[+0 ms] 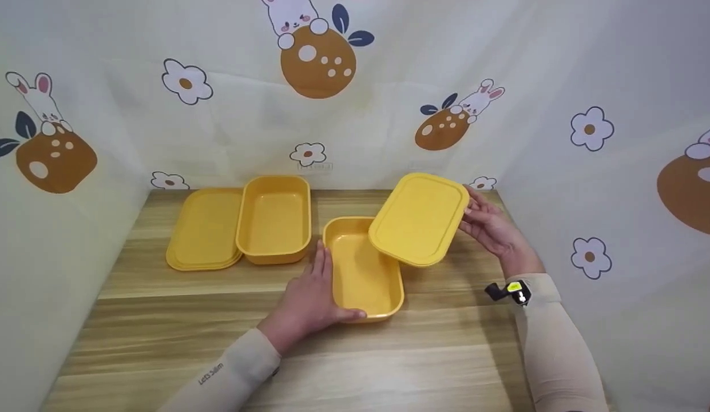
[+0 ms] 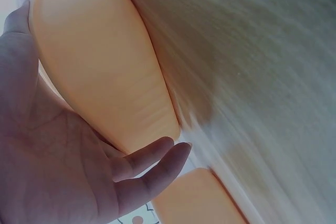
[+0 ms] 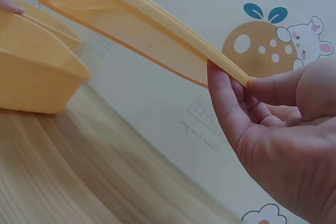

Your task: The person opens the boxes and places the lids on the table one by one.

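My right hand (image 1: 495, 232) pinches the edge of a yellow rectangular lid (image 1: 420, 217), holding it tilted over the far right part of an open yellow food container (image 1: 363, 274). In the right wrist view, the thumb and fingers (image 3: 226, 98) meet on the rim of the lid (image 3: 157, 27), and its underside shows. My left hand (image 1: 306, 300) holds the same container at its near left corner, thumb over the near rim and fingers along the left wall. The outer wall of this container (image 2: 100, 56) fills much of the left wrist view.
A second open yellow container (image 1: 274, 220) stands to the left at the back, beside another yellow lid (image 1: 206, 232) lying on the wooden table (image 1: 423, 366). Patterned cloth walls (image 1: 240, 126) close off the back and both sides.
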Action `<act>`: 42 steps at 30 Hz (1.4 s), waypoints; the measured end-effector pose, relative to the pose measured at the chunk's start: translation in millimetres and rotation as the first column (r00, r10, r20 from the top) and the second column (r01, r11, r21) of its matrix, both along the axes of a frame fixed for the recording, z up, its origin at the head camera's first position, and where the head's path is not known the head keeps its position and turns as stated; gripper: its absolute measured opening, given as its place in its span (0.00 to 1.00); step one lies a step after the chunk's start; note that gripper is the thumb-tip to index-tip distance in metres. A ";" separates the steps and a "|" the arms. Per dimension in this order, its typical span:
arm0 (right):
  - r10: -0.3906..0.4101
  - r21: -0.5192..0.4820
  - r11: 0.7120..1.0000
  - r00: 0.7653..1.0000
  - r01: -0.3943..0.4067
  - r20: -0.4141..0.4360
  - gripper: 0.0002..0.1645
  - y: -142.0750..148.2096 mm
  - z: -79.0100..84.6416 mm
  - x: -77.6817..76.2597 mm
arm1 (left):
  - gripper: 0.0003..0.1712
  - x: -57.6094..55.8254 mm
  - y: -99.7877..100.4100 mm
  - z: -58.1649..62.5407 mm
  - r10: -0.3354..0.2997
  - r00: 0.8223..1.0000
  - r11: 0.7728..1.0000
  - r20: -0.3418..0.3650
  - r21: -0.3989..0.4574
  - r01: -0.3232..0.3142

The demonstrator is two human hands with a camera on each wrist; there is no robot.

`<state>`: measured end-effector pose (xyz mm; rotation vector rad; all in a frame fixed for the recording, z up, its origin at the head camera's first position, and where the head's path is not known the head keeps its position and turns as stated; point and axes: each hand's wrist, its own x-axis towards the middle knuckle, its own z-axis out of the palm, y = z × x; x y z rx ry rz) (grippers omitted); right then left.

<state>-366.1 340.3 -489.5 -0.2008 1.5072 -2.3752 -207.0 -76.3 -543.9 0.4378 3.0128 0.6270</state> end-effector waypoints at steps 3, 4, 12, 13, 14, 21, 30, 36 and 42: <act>-0.012 0.019 1.000 1.000 0.012 -0.008 0.47 3.0 1.6 0.9 | 0.92 -0.4 0.0 -0.2 0.003 1.000 1.000 0.007 0.002 -0.003; -0.015 0.031 0.999 1.000 0.015 -0.015 0.48 4.0 2.4 1.3 | 0.92 -0.5 -0.2 -0.3 0.003 1.000 1.000 0.007 0.002 -0.003; -0.041 0.111 0.993 0.996 0.049 -0.073 0.49 13.3 19.3 4.9 | 0.93 -0.9 0.4 -1.7 -0.007 1.000 1.000 -0.001 -0.004 0.007; -0.046 0.125 0.991 0.996 0.055 -0.078 0.49 14.6 22.7 5.3 | 0.93 -0.9 0.5 -1.8 -0.008 1.000 1.000 0.002 -0.004 0.008; -0.048 0.140 0.988 0.995 0.060 -0.083 0.49 16.0 26.1 5.5 | 0.93 -0.9 0.6 -1.6 -0.009 1.000 1.000 0.007 -0.002 0.009; -0.115 0.215 0.966 0.985 0.140 -0.125 0.51 25.4 48.8 8.1 | 0.92 -0.7 0.6 -0.9 -0.013 1.000 1.000 0.009 -0.001 0.013; -0.159 0.293 0.935 0.974 0.201 -0.161 0.50 30.8 60.0 10.4 | 0.91 0.6 0.0 2.2 -0.016 1.000 1.000 0.012 0.015 0.016; -0.186 0.306 0.923 0.967 0.232 -0.173 0.50 30.7 61.1 10.3 | 0.92 -0.1 -0.2 1.4 -0.010 1.000 1.000 0.015 0.005 0.010; -0.189 0.376 0.893 0.964 0.248 -0.189 0.50 34.7 64.8 9.0 | 0.91 -1.6 0.3 1.2 -0.012 0.999 1.000 0.040 0.016 0.011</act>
